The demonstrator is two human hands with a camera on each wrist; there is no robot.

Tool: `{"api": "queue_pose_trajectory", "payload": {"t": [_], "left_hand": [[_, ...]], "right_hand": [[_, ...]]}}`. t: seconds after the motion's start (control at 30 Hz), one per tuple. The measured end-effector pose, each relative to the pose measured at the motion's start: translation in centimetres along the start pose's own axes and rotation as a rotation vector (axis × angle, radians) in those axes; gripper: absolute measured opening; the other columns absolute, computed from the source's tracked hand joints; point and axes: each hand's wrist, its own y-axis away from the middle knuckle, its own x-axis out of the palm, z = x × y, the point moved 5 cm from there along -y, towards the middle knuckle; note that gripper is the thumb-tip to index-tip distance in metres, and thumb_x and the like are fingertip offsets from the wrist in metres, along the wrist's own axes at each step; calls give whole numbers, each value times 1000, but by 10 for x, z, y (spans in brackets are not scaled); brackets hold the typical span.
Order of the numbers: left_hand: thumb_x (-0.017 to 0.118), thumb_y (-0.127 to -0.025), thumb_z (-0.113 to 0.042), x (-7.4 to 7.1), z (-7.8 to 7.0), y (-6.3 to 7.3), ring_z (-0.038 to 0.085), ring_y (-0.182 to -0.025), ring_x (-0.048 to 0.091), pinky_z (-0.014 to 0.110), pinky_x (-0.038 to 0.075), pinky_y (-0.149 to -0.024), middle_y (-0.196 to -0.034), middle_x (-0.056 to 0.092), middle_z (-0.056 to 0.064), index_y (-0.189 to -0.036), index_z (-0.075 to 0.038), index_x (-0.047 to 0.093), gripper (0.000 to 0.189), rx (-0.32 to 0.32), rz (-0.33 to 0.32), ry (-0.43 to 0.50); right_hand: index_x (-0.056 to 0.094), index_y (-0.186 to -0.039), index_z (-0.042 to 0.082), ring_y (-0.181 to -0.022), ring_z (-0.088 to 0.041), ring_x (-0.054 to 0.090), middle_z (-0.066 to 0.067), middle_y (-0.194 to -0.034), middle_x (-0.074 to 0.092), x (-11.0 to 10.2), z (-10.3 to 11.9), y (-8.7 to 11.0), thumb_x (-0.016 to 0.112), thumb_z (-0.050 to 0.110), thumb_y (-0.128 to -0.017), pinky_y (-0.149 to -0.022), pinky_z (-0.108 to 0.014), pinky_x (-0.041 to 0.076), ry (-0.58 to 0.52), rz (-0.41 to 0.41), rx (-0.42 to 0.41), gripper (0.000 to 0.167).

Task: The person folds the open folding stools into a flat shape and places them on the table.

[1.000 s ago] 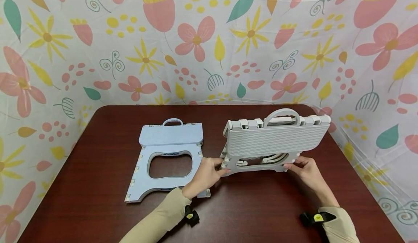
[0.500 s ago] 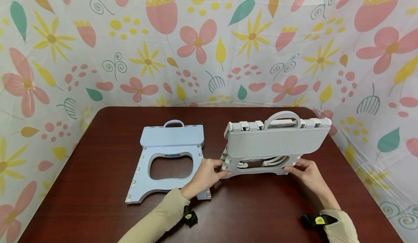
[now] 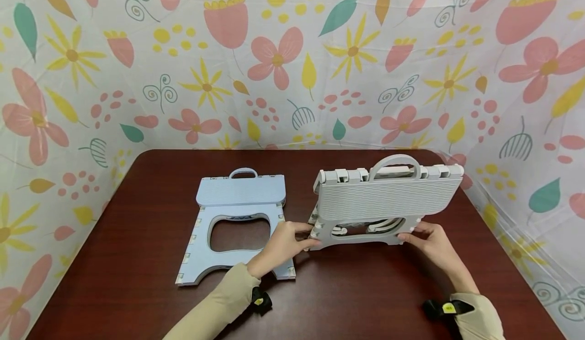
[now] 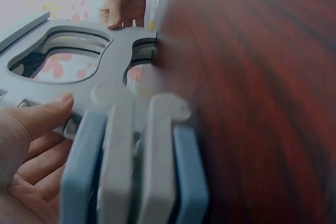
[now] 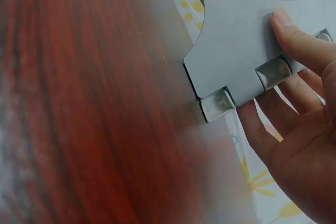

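Note:
A light grey folding step stool (image 3: pixel 384 198) stands partly folded on the right half of the table, its arched carry handle at the top. My left hand (image 3: pixel 284 244) grips its lower left side edge, thumb on the front panel and fingers behind. On the opposite edge my right hand (image 3: pixel 429 243) pinches the leg; in the right wrist view the thumb (image 5: pixel 296 32) lies on the grey panel beside the hinge slots. A pale blue folding step stool (image 3: pixel 242 191) lies folded to the left, its lower right part overlapped by my left hand and sleeve.
The dark red-brown table (image 3: pixel 347 299) carries both stools. Behind it and along the sides hangs a white cloth (image 3: pixel 292 76) with printed flowers. In the left wrist view the blue stool's leg ends (image 4: pixel 84 166) are close beside the left hand.
The head view has tilted up slightly. My left wrist and forearm have shifted a little to the left. Both hands keep their grip, and the grey step stool stays almost still.

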Motion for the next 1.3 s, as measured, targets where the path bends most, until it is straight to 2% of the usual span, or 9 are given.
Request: {"api": "queue_pose_trajectory", "payload": {"t": [0.13,0.27,0.4,0.57,0.7,0.77,0.87,1.03,1.3], "left_hand": [[77,-83,-27,-6,0,1,11,-88,72,22,55,-75,-99,76,5,-104,-10,75,27,-2,4,-40],[77,-80,-35,-13,1,4,11,-84,71,21,54,-72,-95,76,2,-100,-14,76,29,-46,-22,-105],[78,-78,-43,-19,1,6,12,-83,70,21,53,-71,-94,75,2,-100,-15,75,36,-100,-54,-167],[77,-78,-45,-20,2,5,19,-96,69,29,54,-79,-108,72,8,-119,-8,66,56,-160,-36,-193],[78,-80,-40,-15,1,0,24,-113,63,36,52,-90,-129,63,13,-135,-5,54,69,-127,5,-135],[79,-80,-37,-11,1,-2,24,-114,63,37,52,-92,-130,62,12,-137,-5,51,71,-92,17,-94],[78,-81,-35,-5,2,-3,22,-113,63,38,52,-93,-129,62,10,-142,-6,44,76,-67,45,-32],[74,-86,-36,4,2,-3,21,-115,61,39,50,-96,-131,60,9,-148,-10,30,80,-38,101,10],[73,-88,-29,9,1,-5,20,-114,61,36,50,-94,-129,61,8,-145,-12,36,71,-16,83,-16]], "right_hand": [[71,-100,-3,-81,8,64,24,-92,69,-2,-1,1,73,-4,-81,-67,-13,50,-14,-18,16,20],[68,-110,-3,-85,8,65,26,-96,68,-7,-4,4,74,-4,-80,-67,-13,51,-28,-43,49,30],[67,-115,3,-86,10,64,29,-96,67,-13,-9,6,76,0,-80,-68,-11,49,0,-82,100,35],[63,-116,11,-87,9,64,28,-97,66,-16,-13,7,75,1,-81,-70,-12,50,-27,-77,122,38],[54,-128,16,-92,9,63,28,-107,63,-14,-13,6,71,-3,-84,-73,-12,51,-96,-28,102,51],[49,-135,16,-97,10,61,27,-112,60,-11,-13,5,70,-4,-85,-76,-12,51,-110,2,91,58],[44,-140,12,-101,13,55,28,-116,56,-8,-12,4,71,0,-85,-80,-9,46,-51,37,76,62],[48,-131,8,-98,10,52,26,-109,56,-2,-8,2,74,3,-83,-79,-10,39,33,63,62,54],[52,-119,5,-81,4,58,20,-98,60,6,-3,-6,72,-6,-81,-66,-18,47,-59,77,5,44]]}}
